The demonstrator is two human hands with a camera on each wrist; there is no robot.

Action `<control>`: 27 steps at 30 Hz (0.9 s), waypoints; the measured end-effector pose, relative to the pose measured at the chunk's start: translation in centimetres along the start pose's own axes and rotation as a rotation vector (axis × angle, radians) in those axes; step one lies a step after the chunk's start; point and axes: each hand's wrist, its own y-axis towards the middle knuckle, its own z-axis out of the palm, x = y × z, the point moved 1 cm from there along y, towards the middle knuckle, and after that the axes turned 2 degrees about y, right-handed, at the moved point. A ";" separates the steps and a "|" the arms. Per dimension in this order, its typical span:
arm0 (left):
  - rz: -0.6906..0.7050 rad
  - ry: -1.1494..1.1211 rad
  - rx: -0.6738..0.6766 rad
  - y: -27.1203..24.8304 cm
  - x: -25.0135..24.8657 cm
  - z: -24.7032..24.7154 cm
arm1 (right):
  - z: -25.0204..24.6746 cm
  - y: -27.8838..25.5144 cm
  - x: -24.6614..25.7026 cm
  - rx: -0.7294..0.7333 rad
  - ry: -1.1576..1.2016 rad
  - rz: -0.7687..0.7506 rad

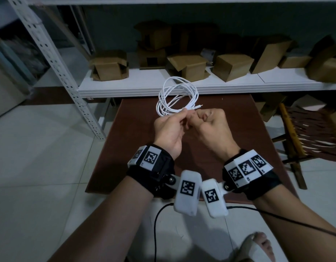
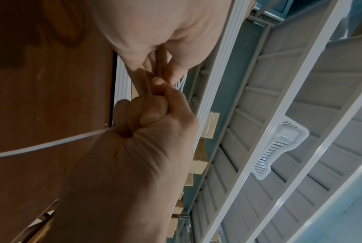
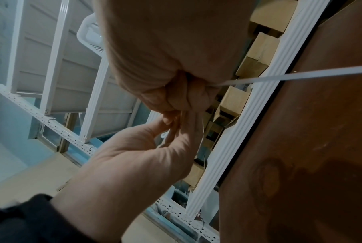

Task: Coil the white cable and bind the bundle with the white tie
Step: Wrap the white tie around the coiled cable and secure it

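At far left of the head view, a perforated white shelving upright [image 1: 55,59] slanting down. Left of centre, left hand [image 1: 170,127] raised over the brown table [image 1: 239,129], thumb and fingertips pinched together on the white cable [image 1: 177,97] at the base of its loose coil, which stands up toward upper centre. Just right, touching it, right hand [image 1: 213,122] curled into a fist around a thin white strap [image 3: 300,76], apparently the tie, running off over the tabletop. Along the upper right, cardboard boxes [image 1: 233,66] on a white shelf [image 1: 201,86].
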 end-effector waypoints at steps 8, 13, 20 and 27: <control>0.101 -0.033 0.131 0.7 -0.4 -1.0 | 0.9 -0.6 0.1 -0.014 0.007 -0.059; 0.111 -0.015 0.188 0.5 -1.3 -0.8 | 0.2 0.1 0.4 0.003 0.017 -0.006; 0.017 -0.036 0.145 0.8 -1.5 -0.9 | 0.0 0.5 0.0 0.006 -0.088 -0.073; -0.128 -0.062 0.111 0.4 -1.9 -0.7 | -0.7 0.7 -0.2 0.005 -0.097 -0.122</control>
